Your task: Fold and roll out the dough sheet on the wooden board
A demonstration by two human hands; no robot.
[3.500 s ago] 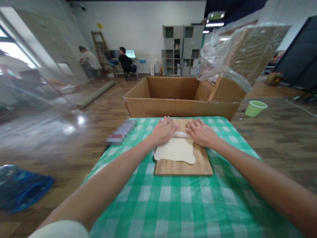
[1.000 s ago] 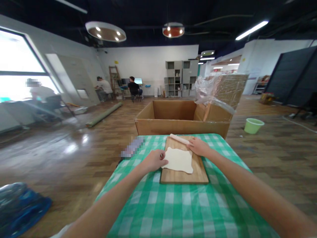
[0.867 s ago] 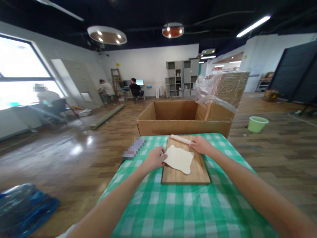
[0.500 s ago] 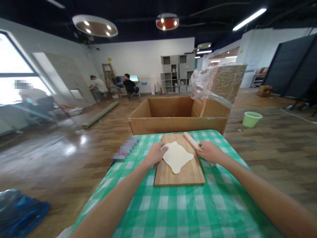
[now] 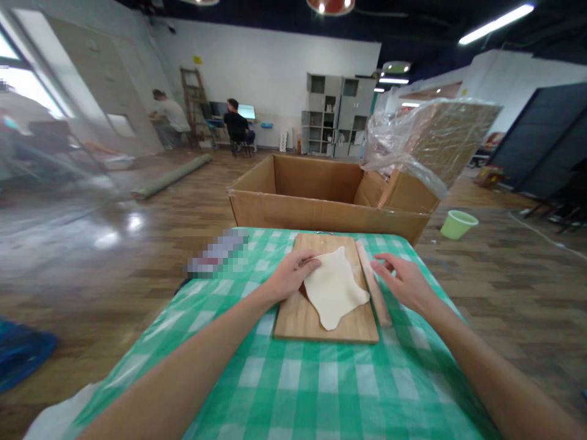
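Observation:
A flat, pale sheet of dough (image 5: 334, 290) with pointed corners lies on the wooden cutting board (image 5: 298, 324). My left hand (image 5: 296, 272) pinches the dough's upper left edge and lifts that side slightly off the wood. Along the board's right edge rests a wooden rolling pin (image 5: 375, 290), lying lengthwise. Just right of the pin is my right hand (image 5: 403, 278), its fingers apart and curved, holding nothing.
A green-and-white checked cloth (image 5: 293, 391) covers the table. A blurred flat object (image 5: 217, 252) lies at its left edge. Beyond stands a large open cardboard box (image 5: 316, 208); a light-green bucket (image 5: 458, 225) is on the floor at right. People sit farther back.
My right hand has let go of the rolling pin, which now lies along the board's right side. My left hand has raised the dough's left edge and turned the sheet a little. The view shifted.

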